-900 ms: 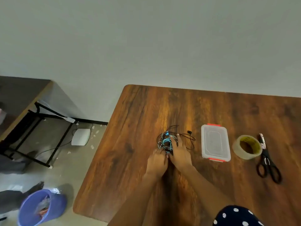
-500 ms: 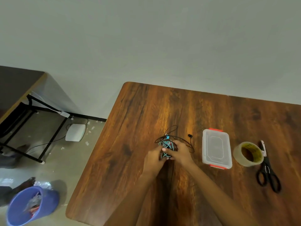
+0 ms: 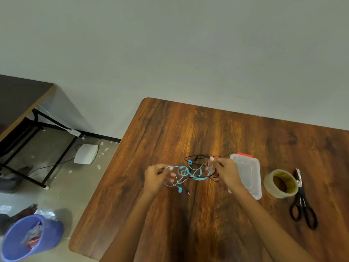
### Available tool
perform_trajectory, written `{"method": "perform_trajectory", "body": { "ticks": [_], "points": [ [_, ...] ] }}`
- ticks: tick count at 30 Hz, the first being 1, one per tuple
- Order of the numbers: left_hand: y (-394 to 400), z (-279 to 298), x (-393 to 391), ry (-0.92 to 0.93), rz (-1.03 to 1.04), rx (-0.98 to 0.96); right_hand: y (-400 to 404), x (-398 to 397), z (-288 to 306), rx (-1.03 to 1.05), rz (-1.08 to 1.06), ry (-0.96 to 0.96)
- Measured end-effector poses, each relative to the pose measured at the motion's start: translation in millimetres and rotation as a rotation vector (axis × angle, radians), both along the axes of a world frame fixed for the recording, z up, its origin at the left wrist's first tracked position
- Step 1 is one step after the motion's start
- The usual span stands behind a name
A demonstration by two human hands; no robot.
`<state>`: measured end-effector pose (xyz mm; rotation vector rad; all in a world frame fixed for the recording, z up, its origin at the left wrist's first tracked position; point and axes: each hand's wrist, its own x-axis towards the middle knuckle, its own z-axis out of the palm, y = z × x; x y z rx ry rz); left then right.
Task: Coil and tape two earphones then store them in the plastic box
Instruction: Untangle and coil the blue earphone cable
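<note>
A blue earphone cable (image 3: 186, 173) and a black earphone cable (image 3: 198, 159) hang tangled together above the wooden table (image 3: 170, 129). My left hand (image 3: 155, 176) pinches the blue cable at the left end of the tangle. My right hand (image 3: 224, 171) grips the cables at the right end, mostly the black one. A blue earbud (image 3: 179, 190) dangles below the tangle. The clear plastic box (image 3: 249, 174), lid on with red clips, lies on the table just behind my right hand.
A roll of clear tape (image 3: 281, 183) sits right of the box, with black scissors (image 3: 303, 207) beside it. Off the table's left edge are a purple bin (image 3: 28, 237), a white device (image 3: 86, 154) on the floor and another desk's black frame (image 3: 43, 129).
My hands lifted the tangled earphones off the table and pulled apart, stretching the bundle out between them.
</note>
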<state>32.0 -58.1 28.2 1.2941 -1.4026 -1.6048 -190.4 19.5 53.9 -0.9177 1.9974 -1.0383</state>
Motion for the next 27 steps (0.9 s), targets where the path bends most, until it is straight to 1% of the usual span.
{"method": "perform_trajectory", "body": {
  "ticks": [2, 3, 4, 6, 9, 11, 14, 18, 20, 21, 22, 24, 25, 27],
  "points": [
    [-1.2, -3.2, 2.7, -0.022, 0.048, 0.013, 0.8, -1.0, 4.6, 0.057, 0.081, -0.043],
    [-1.9, -5.2, 2.6, -0.063, 0.047, -0.01, 0.7, 1.1, 7.4, 0.069, 0.112, -0.065],
    [-2.4, -7.1, 1.9, -0.124, 0.019, -0.057, -0.3, 3.9, 9.5, 0.071, 0.133, -0.082],
    [-0.1, -7.6, -1.5, -0.273, -0.103, -0.15, -3.1, 11.3, 14.9, 0.057, 0.17, -0.13],
    [6.1, -5.1, -8.0, -0.492, -0.272, -0.263, -7.8, 23.5, 25.0, 0.019, 0.218, -0.262],
    [9.8, -9.3, -12.2, -0.596, -0.302, -0.336, -10.3, 29.9, 33.8, -0.02, 0.224, -0.31],
    [12.3, -12.0, -22.8, -0.631, -0.278, -0.391, -12.1, 32.7, 42.5, -0.054, 0.186, -0.389],
    [10.6, 0.4, -40.2, -0.486, -0.205, -0.428, -14.9, 30.7, 46.1, -0.025, 0.16, -0.405],
    [7.8, 1.8, -46.2, -0.466, -0.178, -0.459, -16.8, 28.9, 40.8, 0.002, 0.122, -0.298],
    [6.3, 2.6, -47.9, -0.453, -0.163, -0.444, -17.8, 27.5, 36.2, 0.027, 0.108, -0.17],
    [5.2, 4.2, -49.2, -0.429, -0.157, -0.418, -17.5, 24.9, 30.9, 0.06, 0.116, 0.013],
    [2.7, 5.8, -51.2, -0.394, -0.164, -0.397, -14.5, 21.1, 22.2, 0.148, 0.209, 0.367],
    [1.8, 6.5, -51.3, -0.384, -0.177, -0.402, -13.8, 20.1, 17.9, 0.187, 0.265, 0.477],
    [0.5, 8.4, -49.9, -0.36, -0.217, -0.408, -17.4, 20.4, 12.2, 0.204, 0.384, 0.564]
  ]
}}
